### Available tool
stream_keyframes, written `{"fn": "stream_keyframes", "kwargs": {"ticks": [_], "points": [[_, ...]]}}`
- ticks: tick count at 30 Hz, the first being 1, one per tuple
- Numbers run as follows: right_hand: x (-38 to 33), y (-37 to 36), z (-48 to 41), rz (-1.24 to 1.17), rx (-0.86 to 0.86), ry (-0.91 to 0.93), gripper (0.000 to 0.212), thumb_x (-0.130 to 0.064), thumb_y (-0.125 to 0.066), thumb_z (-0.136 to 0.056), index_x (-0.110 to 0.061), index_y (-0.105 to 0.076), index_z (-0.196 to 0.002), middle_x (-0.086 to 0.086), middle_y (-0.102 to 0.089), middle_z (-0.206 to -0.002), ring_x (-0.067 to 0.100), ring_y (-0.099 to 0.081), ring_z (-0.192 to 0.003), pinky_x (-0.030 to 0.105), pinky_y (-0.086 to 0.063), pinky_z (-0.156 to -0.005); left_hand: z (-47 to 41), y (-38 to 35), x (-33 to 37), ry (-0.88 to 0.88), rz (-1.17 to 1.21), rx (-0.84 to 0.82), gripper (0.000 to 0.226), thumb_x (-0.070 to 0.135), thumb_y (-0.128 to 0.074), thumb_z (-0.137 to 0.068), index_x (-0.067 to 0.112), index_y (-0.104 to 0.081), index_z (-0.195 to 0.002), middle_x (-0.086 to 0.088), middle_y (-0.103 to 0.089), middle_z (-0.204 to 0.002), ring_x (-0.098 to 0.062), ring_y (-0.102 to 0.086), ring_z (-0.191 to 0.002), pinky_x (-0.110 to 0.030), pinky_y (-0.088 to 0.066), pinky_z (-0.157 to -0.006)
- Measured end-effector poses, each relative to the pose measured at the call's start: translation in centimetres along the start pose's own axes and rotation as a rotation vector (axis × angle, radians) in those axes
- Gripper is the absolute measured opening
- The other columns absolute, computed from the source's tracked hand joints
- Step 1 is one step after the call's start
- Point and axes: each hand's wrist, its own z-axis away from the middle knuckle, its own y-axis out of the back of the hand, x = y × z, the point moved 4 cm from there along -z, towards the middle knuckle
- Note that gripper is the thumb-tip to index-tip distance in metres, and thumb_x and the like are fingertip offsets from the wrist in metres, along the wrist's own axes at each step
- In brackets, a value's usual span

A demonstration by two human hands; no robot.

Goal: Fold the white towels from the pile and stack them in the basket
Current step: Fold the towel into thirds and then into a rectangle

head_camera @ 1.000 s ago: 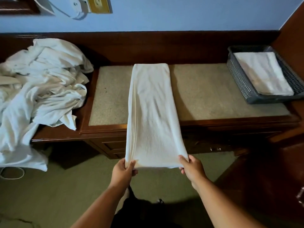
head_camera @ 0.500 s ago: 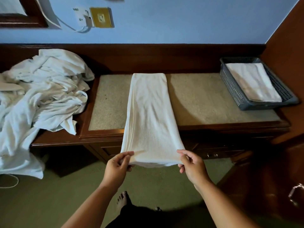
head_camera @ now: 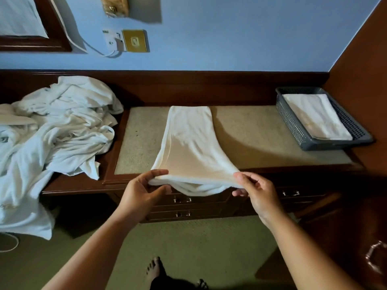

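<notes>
Head view: the towel (head_camera: 188, 143), already a long strip, lies on the desk (head_camera: 251, 132) beyond both hands, its near end lifted off the front edge. The left hand (head_camera: 142, 193) pinches the near left corner and the right hand (head_camera: 257, 193) pinches the near right one. The halving fold looks next, so I'd carry both corners forward evenly to the far edge, kept taut so the saggy middle doesn't bunch. The basket (head_camera: 297, 126), holding one folded towel (head_camera: 314, 116), sits beyond the right hand. The pile (head_camera: 58, 126) is off left of the left hand.

Crumpled white towel pile (head_camera: 52, 132) cut off at your left, long folded white towel (head_camera: 188, 143) with near corners hidden under your fingers (head_camera: 243, 178).
</notes>
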Motion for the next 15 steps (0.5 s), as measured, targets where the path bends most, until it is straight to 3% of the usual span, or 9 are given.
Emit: {"fn": "stream_keyframes", "kwargs": {"ticks": [3,5,7,9,12,15], "points": [[-2.9,0.7,-0.2,-0.021,-0.029,0.072,0.021,-0.012,-0.053,-0.101,-0.011,-0.073,-0.104,0.005,-0.077,-0.095,0.025,-0.072,-0.068,0.025,-0.047,-0.066,0.0,0.2,2.8,-0.122,-0.082,-0.029,0.034,-0.007,-0.067,-0.09,0.014,-0.069,-0.116,-0.006,-0.079,-0.093,-0.03,-0.075,-0.091,-0.037,-0.06,-0.087],[-4.6,1.3,0.1,-0.04,-0.094,0.103,0.031,0.001,-0.043,-0.099,-0.008,-0.071,-0.109,0.013,-0.076,-0.095,0.026,-0.072,-0.074,0.027,-0.045,-0.069,0.0,0.5,4.3,-0.204,-0.131,-0.024,0.033,-0.007,-0.062,-0.094,0.017,-0.069,-0.115,-0.005,-0.078,-0.091,-0.036,-0.074,-0.086,-0.042,-0.058,-0.084],[-6.0,1.4,0.7,-0.044,-0.164,0.132,0.045,0.018,-0.04,-0.088,-0.006,-0.067,-0.114,0.014,-0.076,-0.098,0.021,-0.071,-0.08,0.022,-0.048,-0.07,0.3,0.7,5.3,-0.276,-0.108,0.001,0.031,-0.007,-0.06,-0.095,0.014,-0.069,-0.115,-0.007,-0.078,-0.091,-0.031,-0.075,-0.087,-0.046,-0.058,-0.088],[-6.4,1.5,1.1,-0.04,-0.183,0.143,0.053,0.029,-0.04,-0.082,-0.004,-0.066,-0.113,0.008,-0.077,-0.096,0.013,-0.072,-0.081,0.015,-0.051,-0.069,0.9,0.7,6.0,-0.31,-0.069,0.023,0.031,-0.01,-0.058,-0.095,0.012,-0.069,-0.114,-0.008,-0.077,-0.087,-0.027,-0.075,-0.084,-0.041,-0.061,-0.082],[-6.5,1.6,1.3,0.021,-0.126,0.19,0.038,0.019,-0.064,-0.082,-0.008,-0.07,-0.107,0.001,-0.078,-0.094,0.008,-0.071,-0.088,0.013,-0.053,-0.076,1.5,0.6,6.8,-0.295,-0.03,0.015,0.03,-0.005,-0.063,-0.093,0.021,-0.075,-0.103,-0.011,-0.073,-0.078,-0.024,-0.07,-0.071,-0.027,-0.059,-0.068],[-6.2,1.6,1.5,0.037,-0.09,0.209,0.027,0.007,-0.073,-0.082,-0.008,-0.072,-0.103,0.001,-0.078,-0.094,0.007,-0.072,-0.089,0.012,-0.052,-0.077,1.1,1.1,6.8,-0.322,-0.191,0.05,0.021,0.014,-0.074,-0.088,0.033,-0.076,-0.097,-0.004,-0.073,-0.079,-0.016,-0.066,-0.069,-0.03,-0.054,-0.064]]}}
